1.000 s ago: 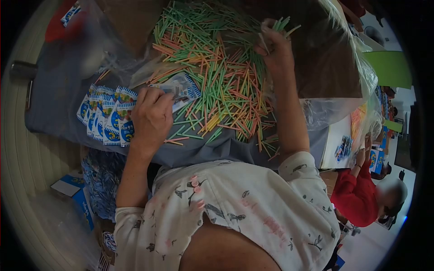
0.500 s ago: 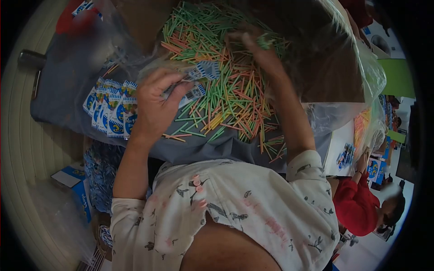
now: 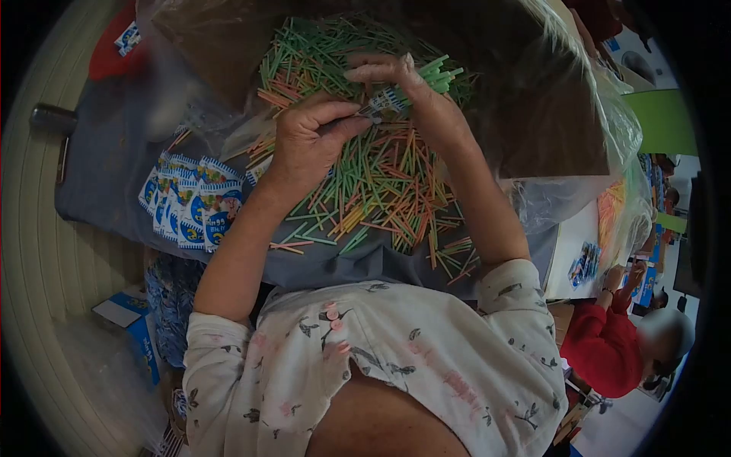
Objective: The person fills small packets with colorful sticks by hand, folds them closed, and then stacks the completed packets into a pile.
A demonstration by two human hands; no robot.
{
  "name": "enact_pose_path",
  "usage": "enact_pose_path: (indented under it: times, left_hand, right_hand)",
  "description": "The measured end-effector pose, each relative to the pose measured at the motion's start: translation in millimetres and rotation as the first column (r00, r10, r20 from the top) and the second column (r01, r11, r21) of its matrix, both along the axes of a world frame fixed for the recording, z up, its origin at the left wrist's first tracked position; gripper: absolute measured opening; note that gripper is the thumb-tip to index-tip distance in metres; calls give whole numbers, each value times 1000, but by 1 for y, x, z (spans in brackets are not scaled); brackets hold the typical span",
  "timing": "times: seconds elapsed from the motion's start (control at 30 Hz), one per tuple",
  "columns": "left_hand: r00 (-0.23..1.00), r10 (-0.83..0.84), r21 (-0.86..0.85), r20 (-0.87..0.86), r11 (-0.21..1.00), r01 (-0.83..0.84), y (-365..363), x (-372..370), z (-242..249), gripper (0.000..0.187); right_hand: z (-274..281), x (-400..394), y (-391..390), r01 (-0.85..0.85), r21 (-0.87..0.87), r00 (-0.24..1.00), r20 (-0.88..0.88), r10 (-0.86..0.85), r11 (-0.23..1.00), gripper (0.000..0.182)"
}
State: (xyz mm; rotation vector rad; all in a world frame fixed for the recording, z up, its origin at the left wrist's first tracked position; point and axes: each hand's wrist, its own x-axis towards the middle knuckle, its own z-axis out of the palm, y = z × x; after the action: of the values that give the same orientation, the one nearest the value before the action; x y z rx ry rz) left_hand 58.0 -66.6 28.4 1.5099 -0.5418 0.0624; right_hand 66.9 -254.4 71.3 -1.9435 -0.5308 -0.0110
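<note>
My left hand pinches the edge of a small printed packet between thumb and fingers. Right beside it, my right hand is closed on a bunch of thin green sticks, whose ends jut out past the hand. Its fingers reach over the packet, which they partly hide. Beneath both hands spreads a large heap of thin green, orange and yellow sticks. To the left of my left forearm lie overlapping blue-and-white printed packets.
Clear plastic sheeting and brown cardboard surround the heap. Grey cloth covers the table. A person in a red top works at the right, near more packets. A blue-and-white box stands lower left.
My left hand has moved right and up with the packet. My right hand has come in toward it from the heap, the green sticks now bunched in it.
</note>
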Motion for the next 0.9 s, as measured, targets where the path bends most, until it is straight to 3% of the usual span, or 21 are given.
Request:
enact_pose_path:
  times: [0.07,0.13,0.17,0.23,0.27,0.33,0.4,0.43,0.47,0.5,0.53,0.6,0.63,0.7,0.73,0.8,0.87,0.9]
  left_hand:
    - [1000,-9,-25,10,1000,9,-3,4,-12,18]
    - [1000,-17,-52,25,998,19,-4,5,-12,17]
    - [997,-63,-104,-35,993,59,-3,4,-9,17]
    - [991,-99,-161,-86,983,84,-2,5,-2,17]
    - [978,-119,-214,-169,973,81,-1,5,1,18]
    - [959,-138,-271,-247,960,69,-1,7,4,20]
    - [942,-174,-312,-287,947,79,-2,8,6,25]
    - [943,-176,-317,-284,945,81,-2,8,5,25]
    - [981,-142,-275,-130,956,102,-3,7,2,27]
    - [993,-111,-231,27,966,115,-3,6,0,30]
    - [993,-114,-236,29,965,117,-2,4,1,30]
    - [989,-41,-32,144,998,46,3,-4,1,34]
    - [989,-36,-34,145,999,41,7,-6,1,34]
    - [994,-33,-18,102,999,35,14,-11,0,36]
    - [994,-37,-21,106,999,40,21,-14,3,36]
    - [939,70,151,338,980,-128,37,-26,12,34]
    - [933,66,208,353,967,-147,43,-43,12,33]
    - [927,60,266,370,949,-168,48,-52,12,32]
  right_hand:
    - [-5,-1,2,14,-1,997,-78,-14,1000,71]
    - [-8,0,1,-37,121,976,-211,62,992,62]
    - [-5,2,1,-45,120,975,-209,69,992,62]
    - [7,5,1,-50,173,999,-3,51,984,63]
    - [13,7,4,-61,170,998,0,62,984,63]
    - [20,10,9,-23,404,998,62,-2,914,67]
    - [20,13,16,-4,407,996,80,-32,913,60]
    - [18,14,16,-61,304,995,93,34,951,54]
    - [16,13,17,-116,197,990,99,98,974,49]
    - [16,11,22,-43,133,991,132,25,990,57]
    - [17,9,23,-41,127,991,133,24,991,57]
    - [20,5,26,-11,69,992,128,2,998,60]
    - [16,1,31,-15,68,992,129,7,998,60]
    - [7,-11,43,-186,-20,949,257,185,982,71]
    - [13,-18,45,-197,-101,947,238,216,975,80]
    - [13,-21,47,-132,-183,937,298,183,974,81]
    - [7,-25,57,-76,-252,922,351,164,965,83]
    - [1,-30,67,-152,-319,900,346,264,935,77]
